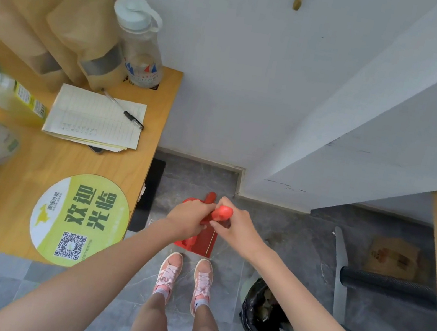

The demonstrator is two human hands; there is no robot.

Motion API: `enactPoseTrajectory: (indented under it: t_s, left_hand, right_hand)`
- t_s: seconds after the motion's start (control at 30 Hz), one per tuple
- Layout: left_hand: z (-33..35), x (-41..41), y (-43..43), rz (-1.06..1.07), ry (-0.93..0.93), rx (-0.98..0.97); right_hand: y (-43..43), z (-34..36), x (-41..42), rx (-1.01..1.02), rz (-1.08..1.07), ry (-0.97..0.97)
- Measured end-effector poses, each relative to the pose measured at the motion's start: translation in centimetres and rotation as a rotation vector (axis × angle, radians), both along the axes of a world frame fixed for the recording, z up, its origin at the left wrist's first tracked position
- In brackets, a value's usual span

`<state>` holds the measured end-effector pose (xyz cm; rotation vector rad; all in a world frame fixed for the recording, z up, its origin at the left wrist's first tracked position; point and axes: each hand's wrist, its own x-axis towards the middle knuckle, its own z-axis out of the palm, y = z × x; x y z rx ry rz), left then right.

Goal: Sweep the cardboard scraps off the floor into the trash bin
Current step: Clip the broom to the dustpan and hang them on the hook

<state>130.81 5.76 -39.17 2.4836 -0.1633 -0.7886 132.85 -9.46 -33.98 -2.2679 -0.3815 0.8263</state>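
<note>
A red dustpan [202, 242] stands on the grey floor just ahead of my pink shoes, close to the wall corner. My left hand [190, 217] grips a red handle above it. My right hand [236, 224] is closed around the rounded red top of a second handle [224, 212], probably the broom's; the brush head is hidden. A flat brown cardboard scrap [392, 257] lies on the floor to the right, under a wooden table. The trash bin [266, 315], lined with a black bag, sits by my right foot with crumpled waste inside.
A wooden desk [15, 202] at left carries paper pouches, a water bottle [141, 43], a notepad with pen and a round green sticker. A chair's metal leg [340, 262] and black tubes stand at right. A white wall [255, 84] closes the corner ahead.
</note>
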Motion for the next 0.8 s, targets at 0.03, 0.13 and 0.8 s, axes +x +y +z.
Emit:
enactPoseTrajectory:
  t_s: [0.03, 0.13, 0.8]
  left_hand:
    - [0.9, 0.4, 0.0, -0.011, -0.012, 0.008]
    - [4.4, 2.0, 0.2, -0.027, -0.084, 0.039]
    - [27.2, 9.8, 1.5, 0.110, -0.489, 0.333]
  right_hand:
    - [-0.2, 0.6, 0.1, 0.002, 0.001, -0.024]
    - [-0.8, 3.3, 1.2, 0.030, -0.024, -0.133]
    - [-0.2, 21.5, 9.6, 0.322, -0.204, -0.362]
